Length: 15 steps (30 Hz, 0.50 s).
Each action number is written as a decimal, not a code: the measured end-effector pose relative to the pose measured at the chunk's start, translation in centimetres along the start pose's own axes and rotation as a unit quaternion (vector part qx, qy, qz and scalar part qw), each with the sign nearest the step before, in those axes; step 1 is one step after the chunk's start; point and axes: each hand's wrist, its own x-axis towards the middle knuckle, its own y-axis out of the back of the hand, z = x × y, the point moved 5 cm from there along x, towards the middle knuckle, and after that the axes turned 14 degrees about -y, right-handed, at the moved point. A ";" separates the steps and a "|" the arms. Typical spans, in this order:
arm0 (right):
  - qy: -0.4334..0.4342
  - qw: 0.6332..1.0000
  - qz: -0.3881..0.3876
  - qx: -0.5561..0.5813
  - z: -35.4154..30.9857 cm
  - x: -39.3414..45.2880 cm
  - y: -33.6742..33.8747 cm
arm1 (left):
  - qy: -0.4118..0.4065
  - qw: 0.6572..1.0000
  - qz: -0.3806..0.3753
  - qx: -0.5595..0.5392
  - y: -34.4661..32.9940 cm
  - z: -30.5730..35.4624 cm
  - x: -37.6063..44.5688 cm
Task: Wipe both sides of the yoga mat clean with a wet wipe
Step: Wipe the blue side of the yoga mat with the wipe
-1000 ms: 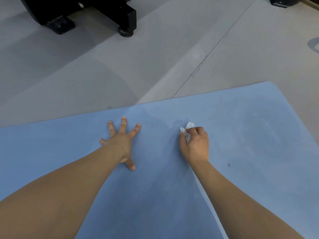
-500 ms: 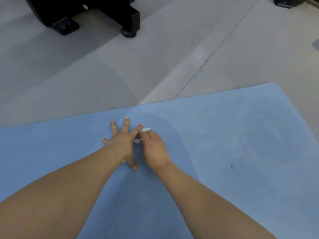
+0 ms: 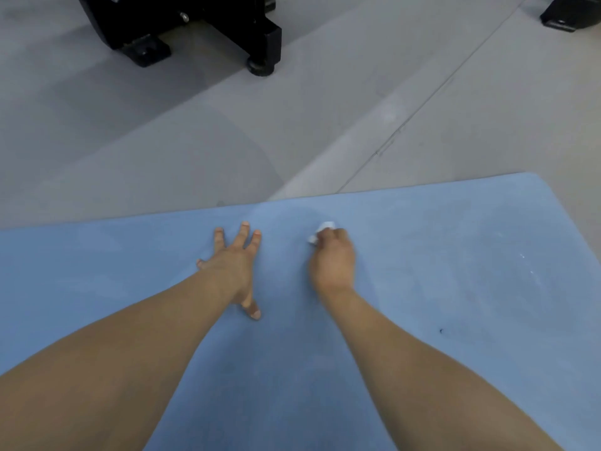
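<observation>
a: where's the yoga mat lying?

b: flat on the grey floor, blue side up. its far edge runs across the view from the left border up to a rounded corner at the upper right; from that corner the right edge slopes down and off the picture.

a: and the hands?

b: the left hand is pressed flat on the mat, fingers straight and spread, thumb pointing back toward the person. its fingertips sit just short of the far edge. the right hand is curled round a crumpled white wet wipe, holding it down on the mat; a bit of the wipe pokes out past the knuckles.

a: how close are the two hands?

b: apart, with a strip of bare mat between them. both are near the far edge.

a: room to the right?

b: a broad stretch of mat lies open between the right hand and the right edge, with pale smudges and a few white flecks out toward that side, and a small dark speck nearer the person.

a: beyond the mat?

b: bare floor with a seam line running diagonally, then a black machine base with a round foot at the top, well apart from the mat, and another black piece in the top right corner.
</observation>
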 end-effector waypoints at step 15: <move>-0.079 0.996 0.040 -0.018 7.1 7.5 4.7 | 0.077 0.996 0.025 -0.046 2.8 -0.4 1.6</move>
